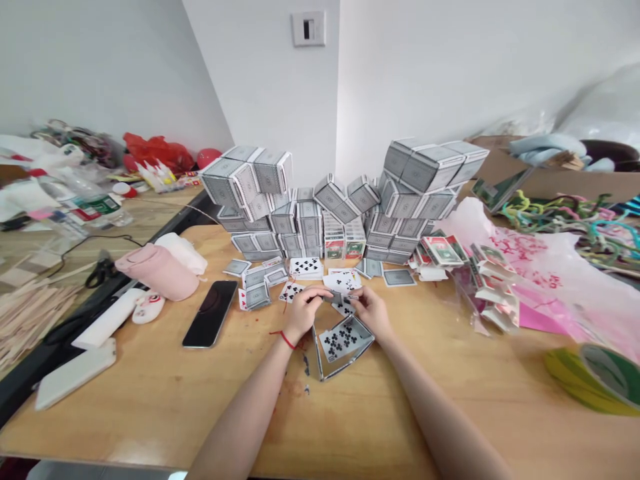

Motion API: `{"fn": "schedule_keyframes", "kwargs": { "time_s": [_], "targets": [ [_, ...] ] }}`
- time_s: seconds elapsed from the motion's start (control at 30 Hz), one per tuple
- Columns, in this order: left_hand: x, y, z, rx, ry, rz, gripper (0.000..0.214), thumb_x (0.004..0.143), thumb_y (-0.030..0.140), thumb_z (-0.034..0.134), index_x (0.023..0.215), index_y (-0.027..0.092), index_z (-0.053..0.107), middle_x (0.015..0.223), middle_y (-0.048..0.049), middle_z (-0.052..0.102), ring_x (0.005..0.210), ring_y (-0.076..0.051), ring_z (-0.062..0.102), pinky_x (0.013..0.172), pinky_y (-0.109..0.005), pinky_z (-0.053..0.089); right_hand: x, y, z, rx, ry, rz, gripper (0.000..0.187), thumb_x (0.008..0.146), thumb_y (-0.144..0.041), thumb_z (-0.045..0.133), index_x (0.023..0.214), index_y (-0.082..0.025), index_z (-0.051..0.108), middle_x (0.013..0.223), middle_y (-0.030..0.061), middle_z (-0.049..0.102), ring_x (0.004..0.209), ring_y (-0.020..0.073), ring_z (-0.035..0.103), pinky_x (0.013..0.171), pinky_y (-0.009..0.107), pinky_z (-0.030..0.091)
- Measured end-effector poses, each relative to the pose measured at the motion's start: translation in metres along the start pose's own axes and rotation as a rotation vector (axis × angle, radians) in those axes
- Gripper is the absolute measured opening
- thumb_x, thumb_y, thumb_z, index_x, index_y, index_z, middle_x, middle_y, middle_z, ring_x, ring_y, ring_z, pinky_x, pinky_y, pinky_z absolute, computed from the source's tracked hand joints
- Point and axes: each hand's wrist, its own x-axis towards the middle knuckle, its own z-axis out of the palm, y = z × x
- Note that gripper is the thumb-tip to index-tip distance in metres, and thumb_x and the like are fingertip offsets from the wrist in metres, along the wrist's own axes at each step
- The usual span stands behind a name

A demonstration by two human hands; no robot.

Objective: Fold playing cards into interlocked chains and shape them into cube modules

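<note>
Between them, my left hand (305,308) and my right hand (371,310) pinch a grey-backed playing card (341,298), one hand at each end. Just below, an open frame of folded playing cards (323,370) sits on the table, with a clubs card (345,339) showing inside it. Behind my hands lies a face-up stack of cards (306,267), spades on top. Loose cards (257,297) lie to the left of it. A large structure of grey card blocks (310,227) rises at the back, taller at both sides.
A black phone (211,313), pink roll (159,272) and white mouse (149,309) lie left on the wooden table (210,407). At right are card boxes (493,287), plastic bags (530,247) and yellow tape (595,377). Wooden sticks (37,300) lie far left.
</note>
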Motion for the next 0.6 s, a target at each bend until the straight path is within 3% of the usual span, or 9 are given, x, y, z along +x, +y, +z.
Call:
{"fn": "schedule_keyframes", "kwargs": {
  "time_s": [0.17, 0.33, 0.6],
  "targets": [
    [-0.0006, -0.0005, 0.0002, -0.025, -0.006, 0.002, 0.028, 0.072, 0.011, 0.043, 0.075, 0.019, 0.069, 0.095, -0.0044, 0.067, 0.094, -0.018, 0.059, 0.09, -0.033, 0.043, 0.0001, -0.0027, -0.0036, 0.003, -0.055, -0.006, 0.005, 0.072, -0.024, 0.05, 0.069, -0.021, 0.05, 0.078, 0.0033, 0.064, 0.072, 0.0176, 0.059, 0.067, 0.029, 0.045],
    [-0.0003, -0.0031, -0.0001, -0.023, -0.002, 0.011, 0.028, 0.072, 0.01, 0.043, 0.074, 0.019, 0.069, 0.094, -0.0045, 0.067, 0.094, -0.018, 0.059, 0.09, -0.034, 0.042, 0.0023, -0.0036, -0.007, 0.033, -0.109, -0.098, 0.01, 0.07, -0.022, 0.053, 0.063, -0.02, 0.046, 0.085, 0.0048, 0.06, 0.081, 0.0183, 0.057, 0.074, 0.032, 0.044],
    [-0.0008, -0.0028, 0.0005, -0.044, 0.007, 0.004, 0.025, 0.072, 0.011, 0.043, 0.073, 0.018, 0.067, 0.092, -0.0054, 0.066, 0.094, -0.018, 0.058, 0.09, -0.033, 0.041, 0.0016, -0.0014, -0.008, 0.116, -0.175, -0.019, 0.012, 0.071, -0.026, 0.054, 0.064, -0.02, 0.047, 0.084, 0.0051, 0.062, 0.08, 0.0184, 0.059, 0.073, 0.032, 0.044]
  ]
}}
